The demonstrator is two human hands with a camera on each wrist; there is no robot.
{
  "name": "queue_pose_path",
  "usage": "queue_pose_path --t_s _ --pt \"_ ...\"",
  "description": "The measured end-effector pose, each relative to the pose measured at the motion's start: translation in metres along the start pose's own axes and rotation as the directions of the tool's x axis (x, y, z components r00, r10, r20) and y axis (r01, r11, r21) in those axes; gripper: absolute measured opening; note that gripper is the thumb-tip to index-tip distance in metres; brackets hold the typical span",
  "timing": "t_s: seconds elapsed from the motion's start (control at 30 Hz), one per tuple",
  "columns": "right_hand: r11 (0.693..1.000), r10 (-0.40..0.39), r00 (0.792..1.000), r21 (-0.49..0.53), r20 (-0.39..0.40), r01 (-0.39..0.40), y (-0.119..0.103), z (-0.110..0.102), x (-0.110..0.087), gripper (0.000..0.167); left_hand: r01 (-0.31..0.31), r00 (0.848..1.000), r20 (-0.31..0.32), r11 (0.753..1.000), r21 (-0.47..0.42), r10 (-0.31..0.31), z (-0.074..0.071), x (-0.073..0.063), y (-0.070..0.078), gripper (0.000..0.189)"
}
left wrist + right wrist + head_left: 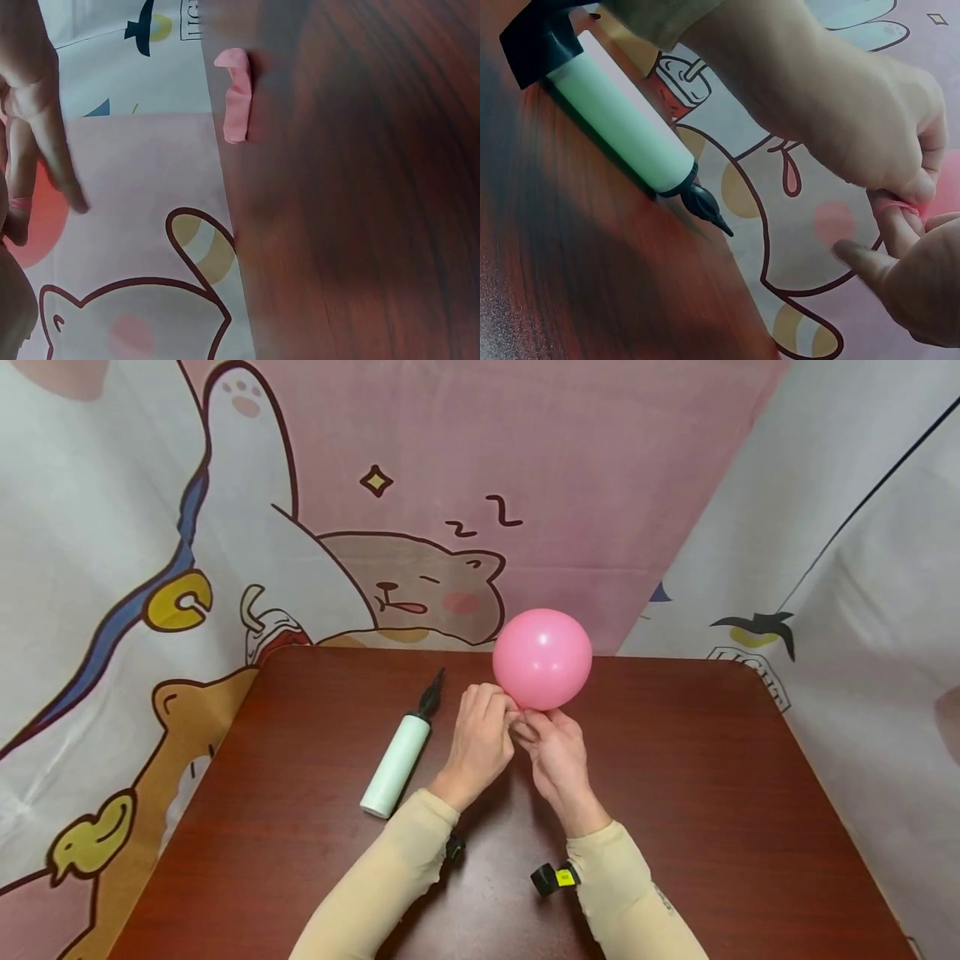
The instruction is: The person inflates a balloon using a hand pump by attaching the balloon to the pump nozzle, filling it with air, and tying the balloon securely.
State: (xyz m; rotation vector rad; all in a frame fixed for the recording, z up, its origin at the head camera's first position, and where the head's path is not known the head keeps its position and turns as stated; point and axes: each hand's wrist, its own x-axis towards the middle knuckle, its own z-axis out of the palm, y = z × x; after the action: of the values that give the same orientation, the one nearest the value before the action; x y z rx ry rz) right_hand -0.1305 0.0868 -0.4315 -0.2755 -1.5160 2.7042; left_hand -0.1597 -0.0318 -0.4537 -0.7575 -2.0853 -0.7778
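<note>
A round, inflated pink balloon (542,658) stands above the far part of the table, its neck pointing down toward the person. My left hand (482,731) pinches the neck from the left. From the right, my right hand (558,756) holds the same spot, fingertips against those of the left. In the right wrist view the pink neck (900,205) is stretched round a finger of the right hand (922,289), with the left hand (847,124) bent over it. The balloon's body is mostly out of both wrist views.
A pale green hand pump (396,764) with a black nozzle lies left of the hands. A limp, uninflated pink balloon (238,97) lies near the edge of the brown wooden table (720,793). A cartoon-printed cloth (600,485) hangs behind the table.
</note>
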Motion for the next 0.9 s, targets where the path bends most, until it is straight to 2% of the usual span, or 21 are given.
queue_pose_path --t_s 0.1,0.23,0.33,0.4,0.47,0.57,0.63,0.77,0.9 --pt "0.999 0.006 1.0 -0.043 -0.009 -0.006 0.0 0.0 -0.001 0.016 0.084 0.995 0.059 0.996 0.018 -0.085 -0.002 0.002 0.001 0.014" --pt "0.997 0.013 1.0 -0.081 -0.004 -0.014 0.0 -0.002 -0.001 0.024 0.235 0.968 0.095 0.972 -0.026 -0.232 -0.007 0.007 0.004 0.012" --pt "0.995 0.021 1.0 -0.094 -0.003 -0.021 0.0 -0.005 -0.001 0.027 0.291 0.953 0.113 0.955 -0.063 -0.283 -0.007 0.007 0.007 0.011" --pt "0.994 0.021 1.0 -0.103 -0.016 -0.023 0.0 -0.006 -0.002 0.025 0.277 0.955 0.127 0.958 -0.066 -0.268 -0.005 0.003 0.008 0.011" --pt "0.994 0.023 0.999 -0.102 -0.029 -0.026 0.001 -0.007 -0.001 0.022 0.23 0.966 0.131 0.972 -0.045 -0.223 -0.003 -0.001 0.009 0.012" --pt "0.996 0.013 0.999 -0.088 -0.038 -0.017 0.002 -0.007 -0.001 0.019 0.146 0.985 0.1 0.989 -0.016 -0.144 0.0 -0.008 0.008 0.012" --pt "0.997 0.004 0.999 -0.072 -0.035 -0.007 0.001 -0.007 0.0 0.02 0.12 0.991 0.069 0.993 -0.013 -0.118 0.0 -0.01 0.008 0.015" --pt "0.999 -0.007 0.999 -0.05 -0.033 0.005 0.001 -0.007 0.001 0.025 0.132 0.991 0.027 0.99 -0.043 -0.131 -0.001 -0.012 0.008 0.025" --pt "0.998 -0.002 1.0 -0.064 -0.018 0.001 0.002 -0.007 0.0 0.03 0.156 0.988 0.0 0.985 -0.072 -0.156 -0.001 -0.013 0.008 0.02"
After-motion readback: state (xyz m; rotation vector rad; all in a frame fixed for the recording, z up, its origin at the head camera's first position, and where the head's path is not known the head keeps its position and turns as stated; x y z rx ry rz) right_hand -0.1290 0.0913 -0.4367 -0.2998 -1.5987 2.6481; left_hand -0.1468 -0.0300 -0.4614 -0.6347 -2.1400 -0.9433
